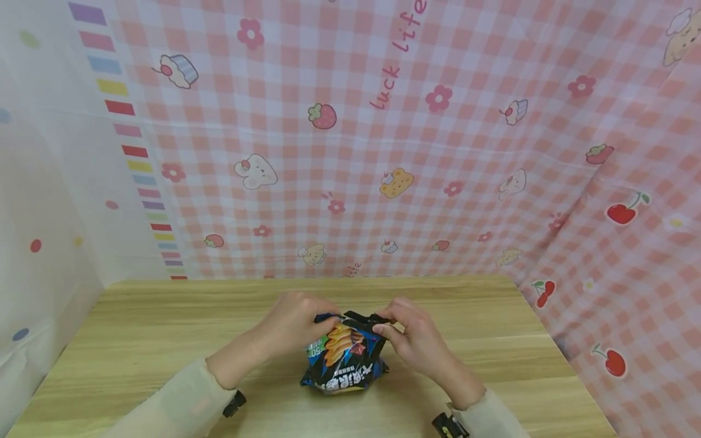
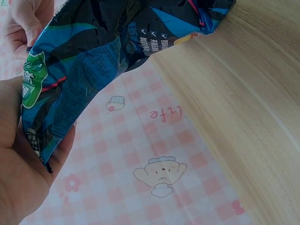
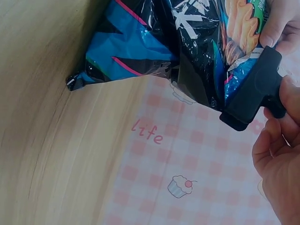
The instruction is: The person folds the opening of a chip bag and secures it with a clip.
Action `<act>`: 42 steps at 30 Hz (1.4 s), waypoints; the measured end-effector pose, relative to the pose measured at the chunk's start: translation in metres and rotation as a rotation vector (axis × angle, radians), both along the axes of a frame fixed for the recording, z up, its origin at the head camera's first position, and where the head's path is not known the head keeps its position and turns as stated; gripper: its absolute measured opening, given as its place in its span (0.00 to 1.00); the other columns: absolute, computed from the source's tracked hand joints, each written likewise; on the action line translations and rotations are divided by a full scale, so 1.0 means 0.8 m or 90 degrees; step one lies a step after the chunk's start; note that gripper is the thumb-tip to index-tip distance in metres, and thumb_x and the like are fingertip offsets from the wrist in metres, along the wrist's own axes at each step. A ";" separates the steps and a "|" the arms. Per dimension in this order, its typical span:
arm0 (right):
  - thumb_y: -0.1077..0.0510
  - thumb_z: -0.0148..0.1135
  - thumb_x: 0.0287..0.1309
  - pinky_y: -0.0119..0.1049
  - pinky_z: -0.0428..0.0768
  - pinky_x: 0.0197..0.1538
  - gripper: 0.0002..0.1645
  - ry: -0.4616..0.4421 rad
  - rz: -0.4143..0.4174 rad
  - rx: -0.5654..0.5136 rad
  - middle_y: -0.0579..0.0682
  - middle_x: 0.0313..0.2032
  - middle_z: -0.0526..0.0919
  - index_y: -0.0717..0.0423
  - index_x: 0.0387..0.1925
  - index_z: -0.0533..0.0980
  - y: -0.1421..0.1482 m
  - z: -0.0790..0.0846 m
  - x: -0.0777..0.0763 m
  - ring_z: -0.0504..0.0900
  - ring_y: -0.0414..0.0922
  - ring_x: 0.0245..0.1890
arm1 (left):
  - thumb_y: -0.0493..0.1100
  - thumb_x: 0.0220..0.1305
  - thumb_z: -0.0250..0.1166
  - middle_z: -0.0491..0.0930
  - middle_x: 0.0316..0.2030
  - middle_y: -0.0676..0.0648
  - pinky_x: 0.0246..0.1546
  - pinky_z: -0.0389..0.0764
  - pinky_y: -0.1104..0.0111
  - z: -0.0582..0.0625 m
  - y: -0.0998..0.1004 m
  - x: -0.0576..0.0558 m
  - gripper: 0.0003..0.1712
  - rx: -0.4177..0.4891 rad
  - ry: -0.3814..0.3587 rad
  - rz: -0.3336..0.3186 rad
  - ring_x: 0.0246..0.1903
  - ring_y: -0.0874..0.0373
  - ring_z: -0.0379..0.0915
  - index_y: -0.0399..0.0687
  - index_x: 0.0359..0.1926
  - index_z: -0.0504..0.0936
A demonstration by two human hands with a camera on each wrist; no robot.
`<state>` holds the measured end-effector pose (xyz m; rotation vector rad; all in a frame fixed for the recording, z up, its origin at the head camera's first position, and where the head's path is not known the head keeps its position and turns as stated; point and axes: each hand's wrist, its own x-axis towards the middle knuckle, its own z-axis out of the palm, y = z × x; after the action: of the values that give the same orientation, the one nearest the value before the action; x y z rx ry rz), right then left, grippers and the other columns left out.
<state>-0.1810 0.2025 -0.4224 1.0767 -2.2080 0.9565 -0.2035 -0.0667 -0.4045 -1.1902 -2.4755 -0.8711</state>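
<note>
A black and blue bag of chips (image 1: 350, 359) stands on the table, with wavy chips printed on its front. My left hand (image 1: 298, 316) pinches the left side of the bag's top edge; in the left wrist view the palm (image 2: 18, 159) lies beside the bag's corner. My right hand (image 1: 413, 334) grips a black bag clip (image 3: 255, 89) by its handle, thumb on one side and fingers on the other. The clip's long jaws lie across the right part of the top edge. In the right wrist view the left thumb (image 3: 276, 28) is close to the clip's far end.
Under the bag is a light wooden table (image 1: 476, 310). A pink checked cloth (image 1: 350, 140) hangs behind it and on the right, and a white dotted cloth (image 1: 55, 182) hangs on the left. Black wrist cameras (image 1: 449, 424) sit at both cuffs.
</note>
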 end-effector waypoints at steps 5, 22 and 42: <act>0.71 0.76 0.53 0.29 0.75 0.32 0.13 -0.002 0.007 -0.005 0.43 0.33 0.83 0.58 0.40 0.85 -0.003 -0.001 -0.002 0.75 0.38 0.31 | 0.37 0.66 0.73 0.91 0.40 0.47 0.22 0.72 0.79 0.000 0.000 0.000 0.06 -0.009 0.003 0.001 0.23 0.73 0.74 0.43 0.43 0.93; 0.71 0.77 0.53 0.32 0.76 0.27 0.12 -0.096 -0.002 -0.041 0.42 0.33 0.84 0.55 0.35 0.85 -0.012 -0.007 -0.002 0.77 0.36 0.32 | 0.38 0.69 0.71 0.88 0.29 0.51 0.20 0.70 0.77 -0.005 0.002 -0.001 0.03 0.023 -0.001 0.001 0.18 0.75 0.63 0.42 0.39 0.87; 0.70 0.77 0.55 0.36 0.81 0.38 0.11 -0.156 -0.020 -0.056 0.42 0.35 0.85 0.56 0.39 0.86 -0.013 -0.012 -0.005 0.81 0.40 0.35 | 0.39 0.73 0.68 0.88 0.30 0.53 0.22 0.68 0.75 -0.007 0.001 0.000 0.03 0.012 0.005 0.010 0.19 0.73 0.63 0.45 0.41 0.87</act>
<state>-0.1848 0.1918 -0.4323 0.9251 -2.3429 1.2155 -0.2036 -0.0661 -0.4101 -1.1645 -2.4611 -0.8814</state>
